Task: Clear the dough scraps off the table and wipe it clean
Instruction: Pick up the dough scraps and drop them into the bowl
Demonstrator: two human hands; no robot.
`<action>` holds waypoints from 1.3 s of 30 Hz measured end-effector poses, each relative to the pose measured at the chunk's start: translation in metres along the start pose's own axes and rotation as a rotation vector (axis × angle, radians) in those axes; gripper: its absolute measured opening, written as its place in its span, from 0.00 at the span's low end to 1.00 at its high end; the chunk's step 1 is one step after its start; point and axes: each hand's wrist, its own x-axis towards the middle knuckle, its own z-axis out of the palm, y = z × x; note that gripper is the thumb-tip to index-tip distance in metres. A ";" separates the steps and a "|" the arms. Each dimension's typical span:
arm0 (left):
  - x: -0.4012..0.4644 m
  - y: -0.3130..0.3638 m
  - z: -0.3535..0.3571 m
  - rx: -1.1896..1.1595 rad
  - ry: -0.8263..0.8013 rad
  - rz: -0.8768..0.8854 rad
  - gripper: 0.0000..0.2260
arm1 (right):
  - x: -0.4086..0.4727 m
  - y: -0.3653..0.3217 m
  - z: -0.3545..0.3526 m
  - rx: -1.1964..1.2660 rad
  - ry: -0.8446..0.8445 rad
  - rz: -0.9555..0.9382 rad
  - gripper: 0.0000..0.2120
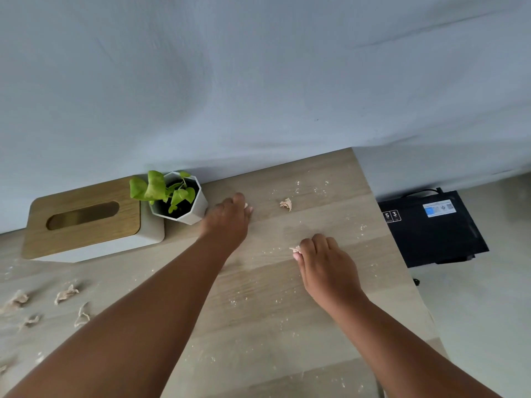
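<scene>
Hands both curled on dough: left hand pinching a small scrap beside the plant pot, right hand pinching another scrap mid-table; one loose dough scrap between, five more scraps far left on wooden table, near one tissue box

This looks like a staged home-style tabletop set up for recording — not a lived-in room. A pale wood-grain table is backed from nine to three o'clock by a plain blue-grey fabric backdrop hanging down to its far edge. At ten o'clock sit domestic props: a tissue box with a wooden lid and a small potted plant. At three o'clock, off the table, a black electronic box with labels lies on the floor.
</scene>
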 end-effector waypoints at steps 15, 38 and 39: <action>-0.066 -0.017 -0.020 -0.496 -0.003 -0.039 0.06 | 0.001 -0.015 -0.009 0.316 -0.274 0.205 0.15; -0.141 -0.088 -0.037 -0.576 0.071 -0.287 0.09 | 0.025 -0.020 -0.020 0.391 -0.198 0.111 0.08; -0.141 -0.090 -0.035 -0.598 0.063 -0.305 0.07 | 0.029 -0.018 -0.021 0.405 -0.197 0.112 0.09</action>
